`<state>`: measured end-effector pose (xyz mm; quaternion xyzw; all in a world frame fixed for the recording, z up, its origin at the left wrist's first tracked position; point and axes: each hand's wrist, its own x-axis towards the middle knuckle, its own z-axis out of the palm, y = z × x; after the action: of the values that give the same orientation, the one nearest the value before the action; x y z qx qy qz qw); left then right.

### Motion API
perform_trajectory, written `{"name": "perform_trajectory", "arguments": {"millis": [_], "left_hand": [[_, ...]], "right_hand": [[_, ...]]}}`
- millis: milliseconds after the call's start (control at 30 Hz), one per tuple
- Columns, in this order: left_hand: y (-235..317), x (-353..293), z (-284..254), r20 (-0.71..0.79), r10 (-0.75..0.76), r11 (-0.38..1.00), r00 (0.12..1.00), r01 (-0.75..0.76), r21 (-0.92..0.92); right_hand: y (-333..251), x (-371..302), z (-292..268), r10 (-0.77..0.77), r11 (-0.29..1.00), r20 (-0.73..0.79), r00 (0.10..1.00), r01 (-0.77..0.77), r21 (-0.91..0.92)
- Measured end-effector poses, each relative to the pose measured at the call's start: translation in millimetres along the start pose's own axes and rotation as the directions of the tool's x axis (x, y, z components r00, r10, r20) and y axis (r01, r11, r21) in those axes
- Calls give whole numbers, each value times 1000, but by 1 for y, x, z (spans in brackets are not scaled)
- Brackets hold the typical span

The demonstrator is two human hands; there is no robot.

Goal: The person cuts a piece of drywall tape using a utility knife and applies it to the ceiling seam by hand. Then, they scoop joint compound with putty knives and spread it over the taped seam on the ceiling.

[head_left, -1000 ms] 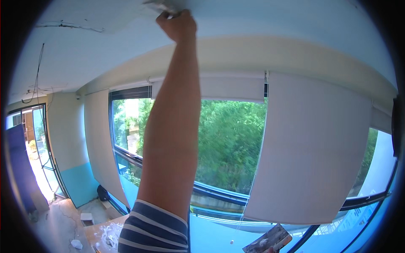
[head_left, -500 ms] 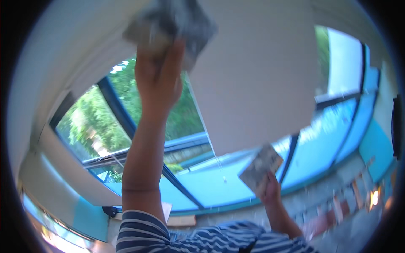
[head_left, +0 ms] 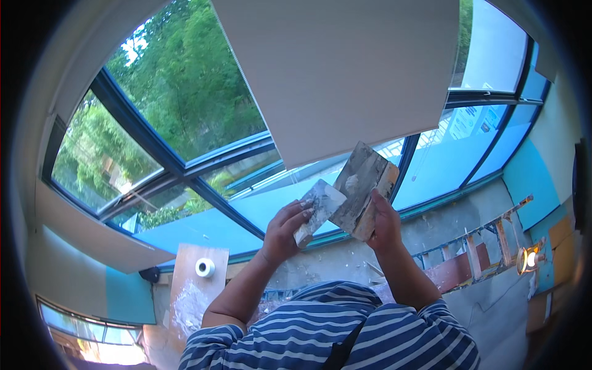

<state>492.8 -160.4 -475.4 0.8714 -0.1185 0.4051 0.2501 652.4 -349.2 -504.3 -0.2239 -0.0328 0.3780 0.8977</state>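
My left hand (head_left: 285,233) grips a plaster-smeared putty knife (head_left: 321,206) by its handle. The blade's edge rests against a flat, plaster-covered board (head_left: 359,187), and my right hand (head_left: 386,223) holds that board up from below. Both hands meet in front of my chest, above my blue and white striped shirt (head_left: 333,336). Behind them runs the lower part of a large window (head_left: 185,123).
A white roller blind (head_left: 345,74) hangs over the window's middle. Below left, a roll of tape (head_left: 205,267) sits on a wooden plank (head_left: 196,290) dusted with plaster. A paint-stained ladder (head_left: 475,253) and a lit work lamp (head_left: 528,259) are at the lower right.
My left arm came down from the ceiling with the putty knife and joined the board in my right hand. The view swung from the ceiling down to the window's base.
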Motion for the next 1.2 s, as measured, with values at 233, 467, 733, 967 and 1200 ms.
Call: {"name": "perform_trajectory", "arguments": {"millis": [233,467,733,967,1200], "left_hand": [[1,-41,-36,-134,-144,872,980,190,452],[34,-50,-35,-95,-98,793,991,136,595],[24,-56,-65,-225,-90,703,970,221,676],[49,-100,-79,-183,-161,661,970,244,709],[52,-121,-77,-256,-216,633,942,335,698]], "right_hand": [[21,4,44,-289,937,-139,947,249,-245],[73,13,71,-353,847,2,936,320,-424],[127,11,72,-8,741,276,961,190,-644],[132,40,93,30,898,44,999,-8,-439],[170,30,89,-13,798,196,980,129,-589]]}}
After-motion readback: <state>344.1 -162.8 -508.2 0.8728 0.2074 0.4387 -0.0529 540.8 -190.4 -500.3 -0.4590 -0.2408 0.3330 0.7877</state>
